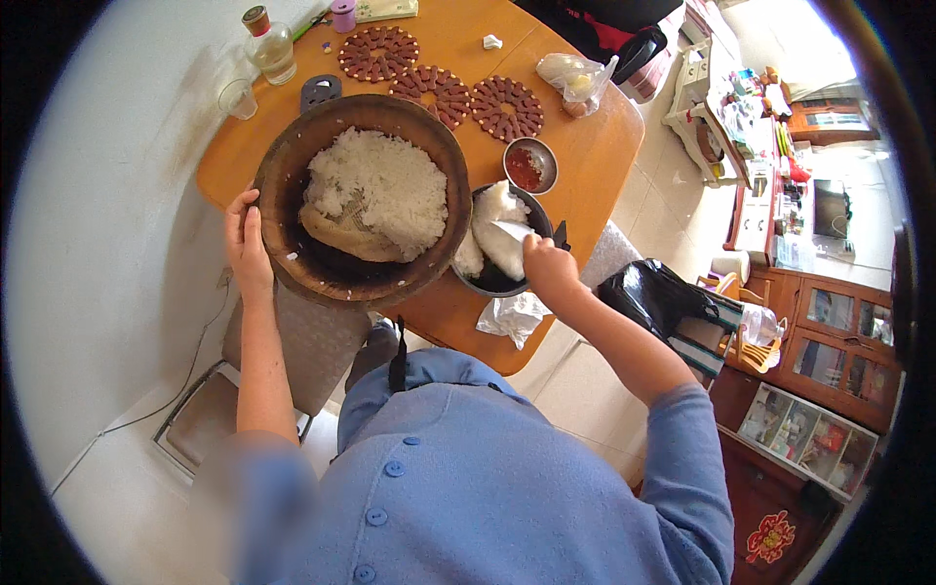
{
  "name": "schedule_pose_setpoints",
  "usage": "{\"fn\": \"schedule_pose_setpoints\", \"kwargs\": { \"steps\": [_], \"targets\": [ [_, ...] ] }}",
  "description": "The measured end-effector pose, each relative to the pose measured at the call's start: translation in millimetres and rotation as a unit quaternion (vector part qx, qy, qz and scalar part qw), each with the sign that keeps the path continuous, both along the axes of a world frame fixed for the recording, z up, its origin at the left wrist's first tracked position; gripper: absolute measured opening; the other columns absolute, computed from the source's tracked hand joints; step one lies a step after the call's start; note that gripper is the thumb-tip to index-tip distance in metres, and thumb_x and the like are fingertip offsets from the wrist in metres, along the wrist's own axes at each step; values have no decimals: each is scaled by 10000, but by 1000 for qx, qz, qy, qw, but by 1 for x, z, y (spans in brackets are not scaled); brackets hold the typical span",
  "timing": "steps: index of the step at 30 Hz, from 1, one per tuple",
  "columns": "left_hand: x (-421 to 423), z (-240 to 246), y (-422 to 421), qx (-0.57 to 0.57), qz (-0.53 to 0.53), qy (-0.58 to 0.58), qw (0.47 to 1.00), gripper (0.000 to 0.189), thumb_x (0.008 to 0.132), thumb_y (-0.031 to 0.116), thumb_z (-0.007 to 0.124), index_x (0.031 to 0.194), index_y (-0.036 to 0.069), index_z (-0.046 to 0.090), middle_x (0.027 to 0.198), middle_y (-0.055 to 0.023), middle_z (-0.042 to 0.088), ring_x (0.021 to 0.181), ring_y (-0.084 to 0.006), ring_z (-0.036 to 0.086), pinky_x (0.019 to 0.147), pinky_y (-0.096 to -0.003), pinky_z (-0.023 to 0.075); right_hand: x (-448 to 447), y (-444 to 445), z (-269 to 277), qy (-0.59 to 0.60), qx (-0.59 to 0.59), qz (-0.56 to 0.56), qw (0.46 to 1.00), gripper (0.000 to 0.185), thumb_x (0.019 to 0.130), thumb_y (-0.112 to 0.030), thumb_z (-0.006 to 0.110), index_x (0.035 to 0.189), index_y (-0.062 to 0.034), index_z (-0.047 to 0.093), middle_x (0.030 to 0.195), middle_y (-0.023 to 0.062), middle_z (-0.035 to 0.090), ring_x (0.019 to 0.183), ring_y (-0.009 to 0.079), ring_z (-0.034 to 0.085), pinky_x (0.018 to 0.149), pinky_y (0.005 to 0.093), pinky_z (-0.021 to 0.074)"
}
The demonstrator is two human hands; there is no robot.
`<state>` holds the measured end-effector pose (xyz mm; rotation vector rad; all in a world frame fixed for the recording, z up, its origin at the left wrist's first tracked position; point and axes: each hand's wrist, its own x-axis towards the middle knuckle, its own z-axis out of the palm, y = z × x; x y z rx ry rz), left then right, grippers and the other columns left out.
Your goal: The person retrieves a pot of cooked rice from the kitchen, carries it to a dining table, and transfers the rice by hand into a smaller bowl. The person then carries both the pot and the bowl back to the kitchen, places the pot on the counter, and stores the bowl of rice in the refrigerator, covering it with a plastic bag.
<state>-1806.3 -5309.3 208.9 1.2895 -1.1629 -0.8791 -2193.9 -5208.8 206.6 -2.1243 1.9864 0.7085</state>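
A round wooden steamer tub (363, 287) is tilted toward me over the table's left part. Cooked white rice (387, 183) fills much of it, with a tan woven liner (344, 232) showing beneath. My left hand (247, 245) grips its left rim, thumb and fingertips on the edge. My right hand (550, 269) holds a white rice paddle (514, 229) over a dark pot (540, 210) right of the tub. A large clump of rice (493, 212) lies in the pot around the paddle. A metal bowl (550, 155) with red seasoning (522, 170) stands just beyond the pot.
The wooden table (585, 157) also bears reddish-brown round trivets (507, 110), a bagged food item (578, 80), a glass bottle (272, 55), a drinking glass (238, 99) and crumpled white paper (514, 319). A padded chair (303, 351) and a black plastic bag (651, 296) are near the table.
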Motion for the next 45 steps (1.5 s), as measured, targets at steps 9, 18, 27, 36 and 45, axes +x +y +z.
{"fn": "schedule_pose_setpoints", "kwargs": {
  "steps": [9,18,27,36,45],
  "targets": [
    [-1,2,0,17,-3,18,1000,208,915,99,431,1076,19,536,1213,-94,503,1107,-168,463,982,-293,321,15,-9,-62,112,-38,44,992,305,781,-127,538,1016,67,514,852,136,623,721,193,643,520,286,527],
    [-3,3,-1,-9,-23,48,999,224,926,104,427,1092,6,542,1149,-54,518,1108,-144,453,977,-278,316,-3,7,76,-103,-16,-37,994,168,818,-86,477,956,9,463,817,170,602,718,323,629,588,399,514],
    [-4,11,2,7,-26,12,1000,214,915,79,393,1083,13,509,1273,-123,455,1162,-202,429,1013,-322,299,30,39,-4,-61,22,-82,995,425,814,-76,478,1207,46,370,936,189,553,688,321,627,571,404,513],
    [1,8,7,18,-96,58,994,515,805,-18,432,1312,-17,342,1338,-147,374,1251,-234,352,1057,-334,242,31,-28,163,-267,-43,-202,941,141,895,-136,417,947,-18,473,680,178,583,644,313,596,569,411,458],
    [23,29,-21,17,-100,6,995,452,804,9,472,1253,-7,420,1269,-157,455,1196,-237,428,1021,-338,310,163,-137,154,116,-58,164,978,120,767,-126,575,852,-47,609,727,100,640,698,244,657,554,350,519]
  ]
}}
